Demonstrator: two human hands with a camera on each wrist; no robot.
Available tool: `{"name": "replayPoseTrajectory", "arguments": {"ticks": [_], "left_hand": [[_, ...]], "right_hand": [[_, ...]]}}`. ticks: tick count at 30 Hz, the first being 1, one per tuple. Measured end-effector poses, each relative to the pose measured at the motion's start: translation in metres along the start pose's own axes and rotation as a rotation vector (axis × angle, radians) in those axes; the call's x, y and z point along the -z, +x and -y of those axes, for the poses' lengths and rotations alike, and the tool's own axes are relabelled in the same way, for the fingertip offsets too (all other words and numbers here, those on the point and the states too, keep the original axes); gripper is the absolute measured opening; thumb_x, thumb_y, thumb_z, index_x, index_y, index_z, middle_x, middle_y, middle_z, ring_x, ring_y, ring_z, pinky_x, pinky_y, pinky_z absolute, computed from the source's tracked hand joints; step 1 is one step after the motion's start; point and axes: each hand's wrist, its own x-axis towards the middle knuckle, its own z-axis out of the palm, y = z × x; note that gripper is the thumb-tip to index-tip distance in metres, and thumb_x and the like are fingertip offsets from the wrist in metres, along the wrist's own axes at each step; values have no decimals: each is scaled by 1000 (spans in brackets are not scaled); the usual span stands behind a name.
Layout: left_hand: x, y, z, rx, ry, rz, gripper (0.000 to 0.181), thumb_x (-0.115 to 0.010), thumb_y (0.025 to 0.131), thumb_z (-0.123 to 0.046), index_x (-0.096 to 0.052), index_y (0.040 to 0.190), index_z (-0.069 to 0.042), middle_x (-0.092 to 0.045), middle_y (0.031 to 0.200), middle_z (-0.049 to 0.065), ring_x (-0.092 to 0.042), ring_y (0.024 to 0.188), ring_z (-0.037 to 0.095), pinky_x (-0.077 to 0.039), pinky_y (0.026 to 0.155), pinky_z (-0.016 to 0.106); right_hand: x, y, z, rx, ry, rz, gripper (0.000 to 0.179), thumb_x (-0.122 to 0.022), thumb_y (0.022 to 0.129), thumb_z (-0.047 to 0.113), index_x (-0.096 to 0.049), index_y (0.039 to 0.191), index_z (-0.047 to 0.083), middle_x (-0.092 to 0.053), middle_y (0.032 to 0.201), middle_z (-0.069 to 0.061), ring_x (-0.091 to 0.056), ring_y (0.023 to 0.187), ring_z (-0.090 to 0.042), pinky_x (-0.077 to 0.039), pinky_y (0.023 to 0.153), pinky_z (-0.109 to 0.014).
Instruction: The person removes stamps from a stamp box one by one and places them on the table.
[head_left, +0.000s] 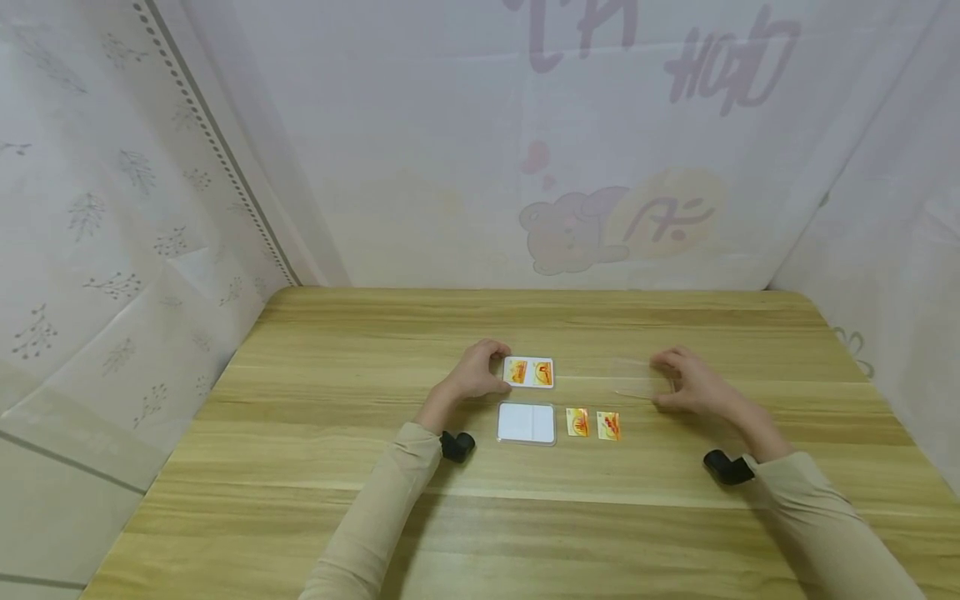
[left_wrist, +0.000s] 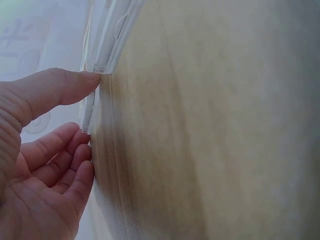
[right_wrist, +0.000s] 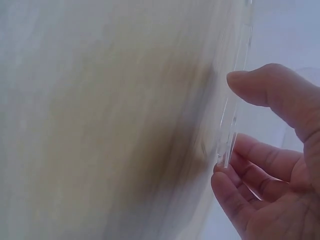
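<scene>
Beige sleeves (head_left: 378, 512) cross a wooden table (head_left: 570, 537).
Left hand (head_left: 476, 372) grips a two-card case (head_left: 529, 373) by its edges; right hand (head_left: 696, 385) holds a clear cover (head_left: 632, 380).

You've got a wood-grain table (head_left: 262, 450) in front of you, and behind it a pale cloth (head_left: 412, 167) printed with faded lettering (head_left: 731, 67), a cartoon bear (head_left: 566, 237) and 2 pinkish hearts (head_left: 536, 157). Your left side's got a whitish curtain (head_left: 75, 275) covered in little gray sprigs (head_left: 86, 212).
</scene>
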Motion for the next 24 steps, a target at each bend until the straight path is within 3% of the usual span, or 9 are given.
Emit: {"name": "replayPoseTrajectory", "arguments": {"ticks": [24], "left_hand": [[0,0,0,10,-8,5,55,-77,69,1,-55,119,7,-54,119,17,-49,113,29,-38,101,38]], "right_hand": [[7,-1,-7,-15,-14,49,56,-78,73,9,-53,117,-13,-52,112,-25,-50,101,-40,-42,86,-54]]}}
